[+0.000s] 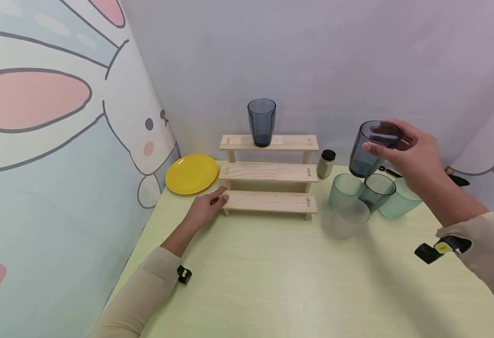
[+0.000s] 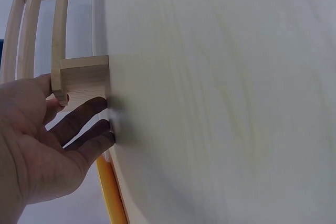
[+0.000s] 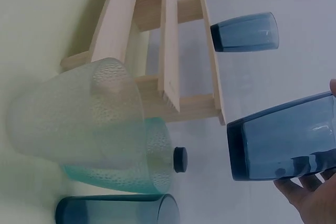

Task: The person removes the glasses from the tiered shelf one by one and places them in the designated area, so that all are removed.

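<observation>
My right hand (image 1: pixel 420 149) grips a blue-grey drinking glass (image 1: pixel 362 157) near its rim, tilted a little, raised above a cluster of tumblers. A three-step wooden rack (image 1: pixel 268 202) stands against the back wall. At the left end of its lowest step, my left hand (image 1: pixel 204 210) pinches the board between thumb and index finger; the left wrist view shows the other fingers (image 2: pixel 79 121) stretched out below. On the top step a matching blue glass (image 1: pixel 262 123) stands upright. Under the held glass are a frosted clear tumbler (image 1: pixel 345 224), a green tumbler (image 1: pixel 341 192) and another blue-grey glass (image 1: pixel 375 198).
A yellow plate (image 1: pixel 192 174) lies left of the rack. Right of the rack stands a small jar with a black lid (image 1: pixel 325 167). Another green tumbler (image 1: pixel 399 203) sits at the right of the cluster, with a dark-handled object (image 1: pixel 458 180) partly hidden behind the right arm.
</observation>
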Demonstrator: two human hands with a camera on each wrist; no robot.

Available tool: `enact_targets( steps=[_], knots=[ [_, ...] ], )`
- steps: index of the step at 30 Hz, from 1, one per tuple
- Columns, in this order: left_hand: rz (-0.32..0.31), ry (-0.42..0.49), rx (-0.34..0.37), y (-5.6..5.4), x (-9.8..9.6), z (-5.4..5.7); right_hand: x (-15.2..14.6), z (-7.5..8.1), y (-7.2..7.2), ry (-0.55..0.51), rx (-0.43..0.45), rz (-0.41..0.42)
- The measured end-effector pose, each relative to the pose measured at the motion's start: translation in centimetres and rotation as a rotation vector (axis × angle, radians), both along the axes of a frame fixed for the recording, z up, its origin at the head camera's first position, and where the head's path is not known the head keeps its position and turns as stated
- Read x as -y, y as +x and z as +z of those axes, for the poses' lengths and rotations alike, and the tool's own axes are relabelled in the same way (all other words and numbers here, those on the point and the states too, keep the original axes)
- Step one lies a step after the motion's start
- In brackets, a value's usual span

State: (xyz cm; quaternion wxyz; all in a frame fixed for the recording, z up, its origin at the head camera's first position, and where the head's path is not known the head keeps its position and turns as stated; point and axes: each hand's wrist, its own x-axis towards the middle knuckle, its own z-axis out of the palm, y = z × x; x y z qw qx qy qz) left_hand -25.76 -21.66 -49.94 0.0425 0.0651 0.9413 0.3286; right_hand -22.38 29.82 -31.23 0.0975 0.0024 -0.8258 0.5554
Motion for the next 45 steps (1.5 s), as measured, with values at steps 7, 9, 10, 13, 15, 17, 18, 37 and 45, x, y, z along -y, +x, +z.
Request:
enact_targets(
  steps=[7, 9, 10, 13, 15, 17, 18, 37, 45],
  knots=[
    [-0.001, -0.008, -0.01, -0.1, 0.0, 0.1, -2.1, -1.5, 2.0, 0.052, 0.029, 0.011],
    [-0.002, -0.013, -0.012, -0.1, 0.0, 0.0, -2.6, -2.0, 2.6, 0.071, 0.031, 0.006],
    [-0.002, -0.016, -0.012, -0.1, 0.0, 0.0, -2.8, -2.2, 2.8, 0.08, 0.031, 0.006],
    [0.002, -0.024, -0.008, -0.2, -0.1, -0.1, -3.5, -2.8, 3.7, 0.099, 0.036, -0.001],
    [0.006, -0.025, -0.004, -0.2, -0.1, -0.1, -3.9, -3.2, 4.2, 0.107, 0.044, -0.016],
    [0.008, -0.026, -0.002, -0.2, -0.1, -0.1, -4.3, -3.6, 4.7, 0.127, 0.052, -0.038],
    [0.009, -0.027, -0.004, -0.1, -0.1, -0.1, -4.4, -3.8, 4.9, 0.136, 0.058, -0.05],
    [-0.004, -0.003, -0.02, -0.1, 0.0, -0.1, -5.5, -9.2, 8.1, 0.133, 0.043, -0.046],
    [0.001, -0.019, -0.008, -0.1, -0.1, 0.0, -5.2, -11.3, 8.8, 0.123, 0.021, -0.066]
  ],
)
